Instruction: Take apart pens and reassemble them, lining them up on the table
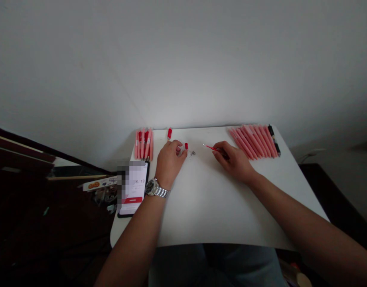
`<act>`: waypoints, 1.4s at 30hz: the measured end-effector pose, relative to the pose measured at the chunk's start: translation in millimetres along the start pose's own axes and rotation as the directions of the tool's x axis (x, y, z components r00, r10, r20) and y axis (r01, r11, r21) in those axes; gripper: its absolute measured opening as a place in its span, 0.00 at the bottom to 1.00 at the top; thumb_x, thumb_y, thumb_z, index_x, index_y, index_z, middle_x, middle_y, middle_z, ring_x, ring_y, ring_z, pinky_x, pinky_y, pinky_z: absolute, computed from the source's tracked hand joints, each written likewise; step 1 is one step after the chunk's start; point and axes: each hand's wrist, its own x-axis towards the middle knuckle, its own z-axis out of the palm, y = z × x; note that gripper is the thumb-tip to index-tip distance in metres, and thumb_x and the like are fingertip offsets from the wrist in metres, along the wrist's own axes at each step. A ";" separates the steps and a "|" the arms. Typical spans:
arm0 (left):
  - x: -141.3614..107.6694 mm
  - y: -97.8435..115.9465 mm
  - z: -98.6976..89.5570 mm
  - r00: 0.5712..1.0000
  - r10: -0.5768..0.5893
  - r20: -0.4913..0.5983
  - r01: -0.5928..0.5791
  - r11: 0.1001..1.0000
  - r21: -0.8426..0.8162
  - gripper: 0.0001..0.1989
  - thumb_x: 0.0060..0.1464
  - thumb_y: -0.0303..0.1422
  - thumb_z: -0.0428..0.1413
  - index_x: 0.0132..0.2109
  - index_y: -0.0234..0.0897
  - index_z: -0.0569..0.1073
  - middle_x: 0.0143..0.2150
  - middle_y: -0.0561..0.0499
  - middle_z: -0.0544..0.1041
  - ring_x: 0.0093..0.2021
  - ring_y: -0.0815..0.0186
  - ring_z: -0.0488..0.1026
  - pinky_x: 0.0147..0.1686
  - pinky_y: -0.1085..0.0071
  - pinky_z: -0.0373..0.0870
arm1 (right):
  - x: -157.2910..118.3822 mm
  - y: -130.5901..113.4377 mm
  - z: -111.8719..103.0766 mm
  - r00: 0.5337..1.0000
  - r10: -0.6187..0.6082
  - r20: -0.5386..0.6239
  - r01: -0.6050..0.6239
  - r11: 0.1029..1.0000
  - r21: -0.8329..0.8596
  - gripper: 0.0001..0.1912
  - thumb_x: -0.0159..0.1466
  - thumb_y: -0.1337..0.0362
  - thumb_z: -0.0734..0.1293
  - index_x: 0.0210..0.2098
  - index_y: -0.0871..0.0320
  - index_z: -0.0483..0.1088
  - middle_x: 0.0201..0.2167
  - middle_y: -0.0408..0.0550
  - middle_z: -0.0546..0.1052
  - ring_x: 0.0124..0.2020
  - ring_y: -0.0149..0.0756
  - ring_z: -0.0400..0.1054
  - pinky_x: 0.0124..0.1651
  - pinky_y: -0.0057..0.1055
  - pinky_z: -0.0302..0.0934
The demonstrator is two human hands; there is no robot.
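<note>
My left hand (169, 160), with a metal watch on its wrist, is curled closed at the upper middle of the white table (198, 211). A short red pen part (186, 146) shows at its thumb and fingertips; the fingers hide the rest. My right hand (233, 161) pinches a thin red pen refill (211, 147), its metal tip pointing left towards the other hand. Between the hands lie a few tiny grey and clear pieces (193, 152), too small to name. Beyond my left hand rests another red pen part (169, 133) with a pale end.
Pink pens (143, 144) with some red parts lie at the back left. A row of several pink pens (255, 141) fills the back right, beside a black pen (274, 139). A phone (137, 199) lies by my left wrist. The wall (195, 79) rises behind the table.
</note>
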 end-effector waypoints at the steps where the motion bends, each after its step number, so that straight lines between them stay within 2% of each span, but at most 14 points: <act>1: -0.1 0.2 0.0 1.000 0.004 -0.011 -0.004 1.000 0.000 0.08 0.58 0.32 0.61 0.44 0.38 0.76 0.37 0.50 0.77 0.35 0.65 0.75 0.39 0.67 0.72 | -0.2 0.2 0.0 1.000 0.000 0.000 0.000 1.000 0.001 0.11 0.72 0.56 0.61 0.46 0.56 0.67 0.31 0.47 0.77 0.26 0.33 0.67 0.30 0.29 0.57; 9: 1.1 6.6 -5.2 0.985 0.101 -0.138 -0.109 0.993 -0.045 0.05 0.63 0.29 0.55 0.43 0.37 0.75 0.38 0.48 0.76 0.35 0.65 0.73 0.38 0.66 0.70 | 0.2 1.6 0.4 1.000 -0.006 -0.002 0.006 1.000 -0.009 0.10 0.72 0.57 0.62 0.46 0.56 0.67 0.31 0.46 0.77 0.27 0.33 0.68 0.30 0.28 0.57; 14: 1.2 8.3 -2.1 0.973 0.190 -0.132 -0.220 0.940 -0.262 0.08 0.65 0.31 0.54 0.49 0.38 0.75 0.43 0.48 0.78 0.40 0.67 0.76 0.43 0.69 0.74 | -0.5 2.1 0.9 1.000 -0.013 -0.018 0.013 1.000 -0.009 0.09 0.72 0.57 0.62 0.46 0.55 0.67 0.31 0.47 0.77 0.27 0.33 0.68 0.30 0.29 0.58; 17: 0.0 11.9 -0.6 0.972 0.211 -0.104 -0.235 0.890 -0.391 0.08 0.66 0.32 0.55 0.49 0.38 0.75 0.45 0.48 0.78 0.43 0.68 0.77 0.45 0.71 0.75 | -0.7 2.0 1.2 0.999 -0.016 -0.031 0.016 1.000 0.002 0.09 0.71 0.57 0.62 0.45 0.55 0.68 0.31 0.47 0.77 0.27 0.33 0.68 0.31 0.29 0.59; 21: -1.7 18.5 -0.2 0.975 0.214 -0.054 -0.210 0.824 -0.527 0.09 0.65 0.35 0.57 0.49 0.38 0.76 0.43 0.48 0.78 0.42 0.69 0.77 0.45 0.72 0.76 | -0.3 1.2 1.2 0.999 -0.023 -0.028 0.024 1.000 0.006 0.09 0.72 0.57 0.62 0.46 0.55 0.68 0.31 0.46 0.77 0.27 0.33 0.68 0.31 0.29 0.59; 26: -4.4 22.8 3.5 0.974 0.211 0.087 -0.104 0.747 -0.657 0.11 0.63 0.36 0.59 0.50 0.38 0.77 0.46 0.46 0.79 0.43 0.68 0.78 0.47 0.71 0.77 | -0.1 -0.6 0.5 0.998 -0.068 -0.014 0.068 0.997 0.039 0.08 0.71 0.58 0.63 0.45 0.55 0.68 0.31 0.46 0.76 0.27 0.32 0.67 0.30 0.28 0.60; 30: -5.8 22.2 9.3 0.967 0.205 0.151 -0.038 0.702 -0.711 0.12 0.62 0.37 0.61 0.50 0.38 0.77 0.48 0.45 0.80 0.45 0.68 0.78 0.48 0.70 0.77 | 0.0 -2.4 0.2 0.995 -0.094 0.020 0.092 0.994 0.057 0.08 0.71 0.59 0.63 0.46 0.55 0.68 0.31 0.46 0.76 0.27 0.32 0.68 0.31 0.28 0.61; 36: -5.2 23.4 12.0 0.961 0.207 0.181 -0.002 0.663 -0.749 0.11 0.60 0.37 0.62 0.47 0.38 0.77 0.45 0.46 0.80 0.43 0.68 0.78 0.46 0.71 0.76 | 0.1 -4.9 -0.6 0.994 -0.104 0.046 0.100 0.993 0.070 0.10 0.72 0.57 0.63 0.47 0.56 0.69 0.32 0.46 0.76 0.28 0.32 0.68 0.33 0.29 0.62; 42: -5.0 24.3 10.9 0.963 0.201 0.179 -0.002 0.671 -0.741 0.09 0.61 0.39 0.61 0.44 0.39 0.77 0.43 0.47 0.80 0.42 0.67 0.78 0.44 0.70 0.77 | 0.3 -9.8 -3.2 0.993 -0.097 0.066 0.091 0.991 0.093 0.11 0.72 0.57 0.62 0.49 0.55 0.69 0.34 0.47 0.77 0.29 0.33 0.69 0.34 0.29 0.63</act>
